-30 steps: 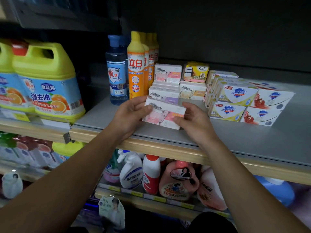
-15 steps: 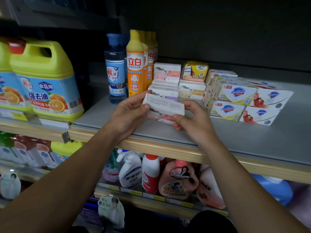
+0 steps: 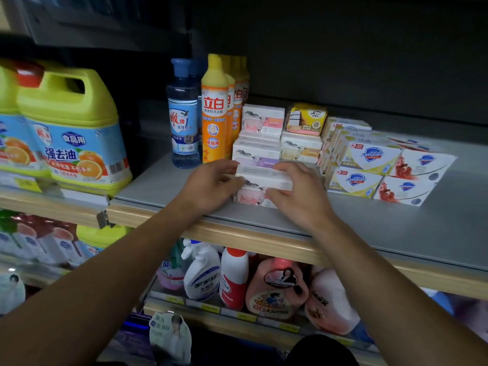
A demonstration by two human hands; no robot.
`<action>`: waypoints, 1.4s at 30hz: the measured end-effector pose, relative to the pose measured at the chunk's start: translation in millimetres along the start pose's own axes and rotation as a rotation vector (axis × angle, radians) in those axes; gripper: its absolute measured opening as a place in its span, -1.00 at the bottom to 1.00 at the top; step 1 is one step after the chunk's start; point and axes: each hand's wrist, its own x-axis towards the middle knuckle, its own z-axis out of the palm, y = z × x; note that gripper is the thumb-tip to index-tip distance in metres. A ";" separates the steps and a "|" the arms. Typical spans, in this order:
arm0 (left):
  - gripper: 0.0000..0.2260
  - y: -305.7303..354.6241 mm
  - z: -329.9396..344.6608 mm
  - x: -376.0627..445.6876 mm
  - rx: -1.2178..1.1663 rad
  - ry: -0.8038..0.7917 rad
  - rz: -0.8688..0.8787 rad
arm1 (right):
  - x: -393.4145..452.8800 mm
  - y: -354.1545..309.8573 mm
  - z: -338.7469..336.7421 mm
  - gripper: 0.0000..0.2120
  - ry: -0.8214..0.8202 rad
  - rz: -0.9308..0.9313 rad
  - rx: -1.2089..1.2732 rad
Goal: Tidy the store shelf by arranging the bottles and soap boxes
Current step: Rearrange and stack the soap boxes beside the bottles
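Together, the left hand and right hand gripped a pink soap box by its ends; it sat upright near the grey shelf's front edge. Behind it stood stacked soap boxes.

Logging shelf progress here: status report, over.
Left hand and right hand both grip pink soap box, low at grey shelf front. Purple soap box stack directly behind. Nothing blocking.

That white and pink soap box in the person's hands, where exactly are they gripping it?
Both hands hold the white and pink cardboard soap box by its short ends: left hand on the left end, right hand on the right.
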 end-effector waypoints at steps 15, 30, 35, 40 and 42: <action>-0.51 -49.7 -18.2 15.1 0.840 -0.133 0.113 | 96.5 -17.1 -19.1 -0.51 0.128 -0.090 -0.117; -0.32 -56.4 -14.5 17.9 0.778 -0.077 0.057 | 188.0 19.5 32.2 -0.55 0.119 -0.068 -0.323; -0.38 -52.5 -15.0 17.1 0.791 -0.087 0.050 | 188.0 19.9 38.9 -0.57 0.165 -0.093 -0.396; -0.44 -52.6 -15.9 17.4 0.783 -0.095 0.044 | 184.5 17.5 32.0 -0.51 0.081 -0.103 -0.454; -0.42 -51.7 -16.3 17.2 0.775 -0.085 0.040 | 178.3 15.7 21.5 -0.47 0.042 -0.107 -0.466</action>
